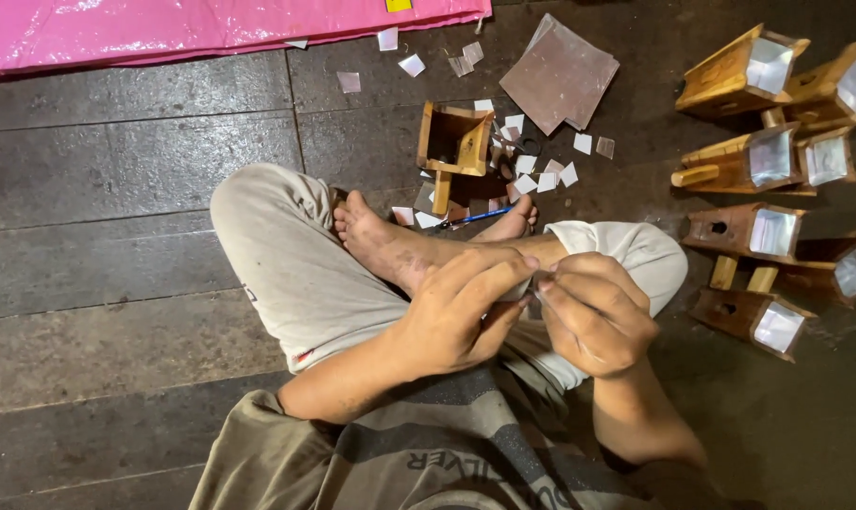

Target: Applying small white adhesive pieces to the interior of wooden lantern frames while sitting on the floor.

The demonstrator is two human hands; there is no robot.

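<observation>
the person sits cross-legged on a dark plank floor (116,189), and both hands meet over the lap, just above the crossed ankles. the left hand (461,316) is curled, its thumb and forefinger pinched together at the tips, and the right hand (593,312) is likewise closed into a pinch right against it; between the two sets of fingertips sits a small pale sliver of sheet (538,286), mostly hidden, so its exact shape cannot be told. it looks like the fine-handling step on one small piece, perhaps peeling or separating a layer, though that is only a judgement. ahead of the feet stands an open-fronted yellowish wooden box on a peg (454,144), with nothing over its opening, and around it lie many small white and silvery cut squares (527,170), a blue pen-like tool (475,217) and a larger square of shiny pinkish-grey sheet (560,74). to the right, well apart, a cluster of similar wooden boxes with reflective fronts already fitted (777,161) lies on the floor. a pink plastic sheet (163,28) runs along the top edge. any further handling of the sliver calls for a steady, light pinch, since so thin a piece would bend or slip easily.
</observation>
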